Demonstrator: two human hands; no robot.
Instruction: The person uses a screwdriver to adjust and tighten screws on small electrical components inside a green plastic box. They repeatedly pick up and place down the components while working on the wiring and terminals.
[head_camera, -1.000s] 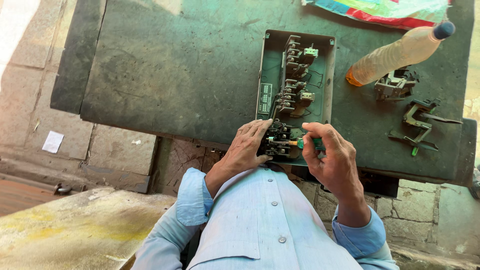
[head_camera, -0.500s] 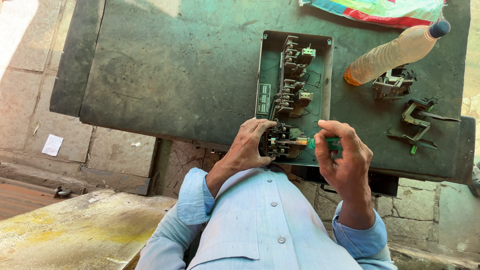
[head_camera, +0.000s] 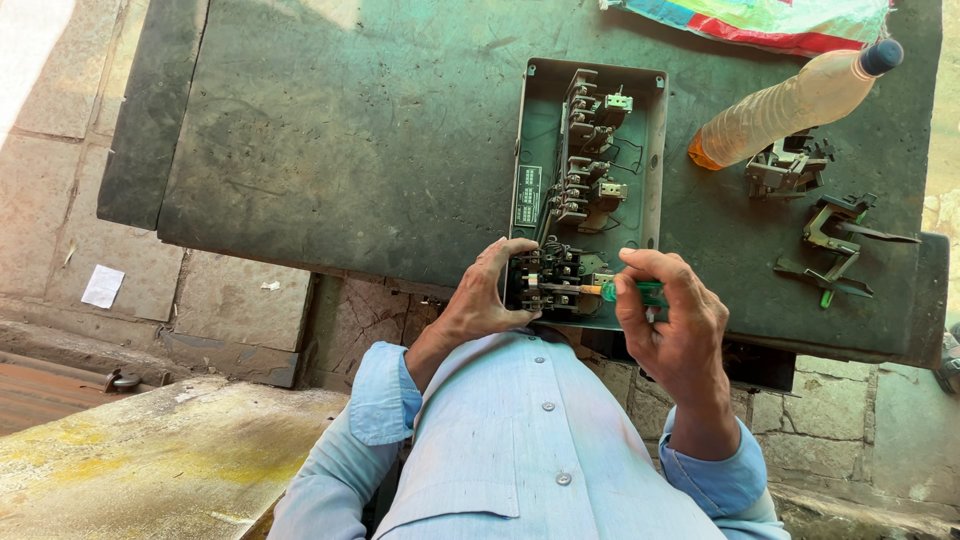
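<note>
An open grey-green metal switch box lies on the dark table top, with black and metal electrical parts mounted in a row inside. My left hand grips the black terminal block at the box's near end. My right hand holds a green-handled screwdriver, its shaft lying level with the tip at that block.
A plastic bottle with a blue cap lies at the right. Loose metal switch parts and a bracket lie near it. A coloured bag sits at the far edge. Stone paving lies left.
My right hand has shifted slightly right and back, keeping the screwdriver at the terminal block. My left hand stays on the block.
</note>
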